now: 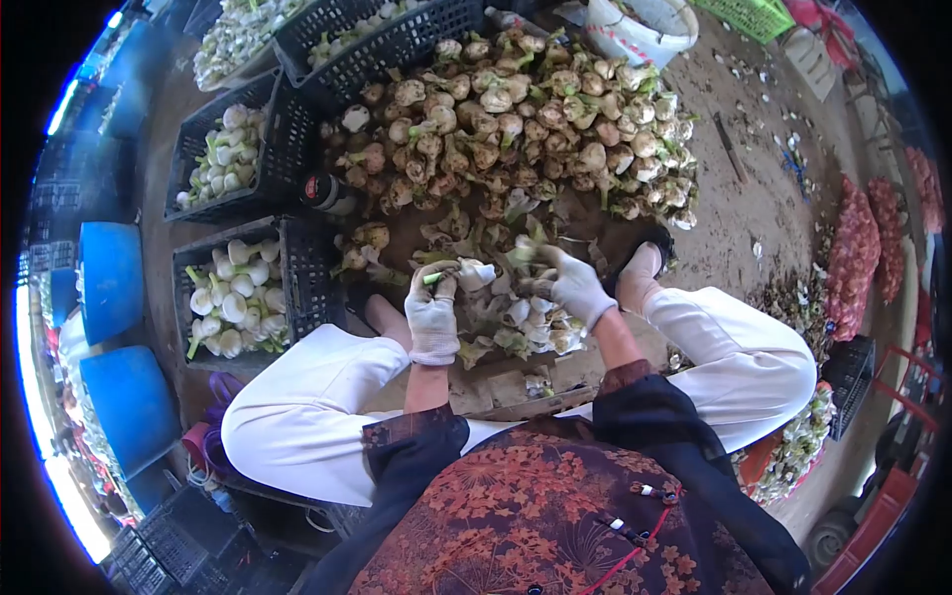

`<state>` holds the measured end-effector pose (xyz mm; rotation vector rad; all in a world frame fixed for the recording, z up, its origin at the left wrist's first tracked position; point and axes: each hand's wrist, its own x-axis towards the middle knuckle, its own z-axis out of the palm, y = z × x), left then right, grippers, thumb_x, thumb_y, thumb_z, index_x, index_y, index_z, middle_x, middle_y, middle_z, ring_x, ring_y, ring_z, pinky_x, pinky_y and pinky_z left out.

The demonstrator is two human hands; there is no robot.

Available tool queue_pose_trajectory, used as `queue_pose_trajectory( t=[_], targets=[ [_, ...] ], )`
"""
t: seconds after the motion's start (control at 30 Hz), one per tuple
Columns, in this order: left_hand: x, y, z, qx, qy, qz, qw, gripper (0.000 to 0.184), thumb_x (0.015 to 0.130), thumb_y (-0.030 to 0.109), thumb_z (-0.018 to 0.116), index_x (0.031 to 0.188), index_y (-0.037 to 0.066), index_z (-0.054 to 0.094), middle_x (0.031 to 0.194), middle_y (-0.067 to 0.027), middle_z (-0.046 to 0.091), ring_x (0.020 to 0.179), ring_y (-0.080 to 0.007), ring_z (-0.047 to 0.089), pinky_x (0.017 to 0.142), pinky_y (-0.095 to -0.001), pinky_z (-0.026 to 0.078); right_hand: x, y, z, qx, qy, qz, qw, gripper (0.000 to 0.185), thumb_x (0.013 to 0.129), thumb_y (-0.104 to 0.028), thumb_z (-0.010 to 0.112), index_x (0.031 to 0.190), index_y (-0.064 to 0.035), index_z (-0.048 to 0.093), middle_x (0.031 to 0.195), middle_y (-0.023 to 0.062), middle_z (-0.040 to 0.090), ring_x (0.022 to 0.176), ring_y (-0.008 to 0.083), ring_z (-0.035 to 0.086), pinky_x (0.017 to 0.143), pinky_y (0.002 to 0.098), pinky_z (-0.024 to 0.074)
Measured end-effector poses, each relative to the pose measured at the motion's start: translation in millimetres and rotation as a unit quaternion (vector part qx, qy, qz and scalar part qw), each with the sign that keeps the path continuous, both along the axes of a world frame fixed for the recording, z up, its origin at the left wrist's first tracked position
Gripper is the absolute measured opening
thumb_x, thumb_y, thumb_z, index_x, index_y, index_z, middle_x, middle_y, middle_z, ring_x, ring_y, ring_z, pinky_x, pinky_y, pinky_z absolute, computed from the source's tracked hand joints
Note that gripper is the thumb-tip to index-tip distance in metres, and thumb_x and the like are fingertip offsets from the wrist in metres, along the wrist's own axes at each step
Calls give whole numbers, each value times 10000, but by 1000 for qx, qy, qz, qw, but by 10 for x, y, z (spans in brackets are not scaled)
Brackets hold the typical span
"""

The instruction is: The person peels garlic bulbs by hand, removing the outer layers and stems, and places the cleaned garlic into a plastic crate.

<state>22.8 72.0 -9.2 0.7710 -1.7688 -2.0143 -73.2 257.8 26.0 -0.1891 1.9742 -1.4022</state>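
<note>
My left hand (432, 315), in a pale work glove, is closed around a garlic bulb (477, 275). The white bulb points right, and its cut green stem (432, 279) shows at the fingers. My right hand (577, 288), also gloved, is a little apart on the right, fingers bent inward. At its fingertips is a blurred, pale green strip of garlic skin (526, 250). Below both hands lies a heap of stripped skins (535, 327) between my feet. A big pile of unpeeled, soil-stained garlic bulbs (506, 109) spreads out in front of me.
Black crates of cleaned bulbs stand at left, one nearer (286, 273) and one farther (266, 164). A dark bottle (327, 193) sits beside the pile. A white bucket (650, 35) stands behind it. Rightward are a long thin tool (730, 149) and red mesh sacks (853, 260).
</note>
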Motion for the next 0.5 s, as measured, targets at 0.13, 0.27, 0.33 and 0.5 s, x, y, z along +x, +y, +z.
queue_pose_trajectory(
  t=[0.13, 0.27, 0.33, 0.5],
  targets=[
    [-38, 143, -47, -122, -18, -34, 992, 120, 830, -12, 614, 942, 23, 641, 935, -50, 598, 847, -136, 565, 781, -243, 452, 155, -240, -175, 76, 223, 80, 969, 283, 766, -152, 676, 990, 6, 607, 827, 216, 631, 783, 304, 634, 702, 377, 474],
    [-6, 144, 105, -276, 27, -80, 957, 149, 779, -32, 634, 907, 43, 642, 934, -85, 599, 869, -210, 579, 786, -288, 462, 125, -247, -318, 1, 142, -32, 989, 141, 730, -82, 602, 856, -40, 648, 750, 206, 622, 745, 386, 608, 662, 420, 480],
    [25, 214, 55, -235, 27, -90, 967, 155, 773, -40, 630, 907, 36, 639, 961, -95, 600, 886, -207, 583, 786, -293, 466, -12, -156, -493, 180, 243, -13, 953, 148, 705, -116, 580, 826, -67, 649, 804, 199, 633, 785, 368, 619, 689, 424, 488],
    [19, 298, -150, 48, 21, -1, 999, 102, 867, 0, 575, 941, 38, 634, 924, -32, 632, 840, -129, 579, 772, -238, 455, -140, 122, -925, 334, 251, -37, 908, 182, 748, -215, 610, 863, -90, 675, 783, 190, 639, 759, 367, 621, 683, 440, 482]
  ],
)
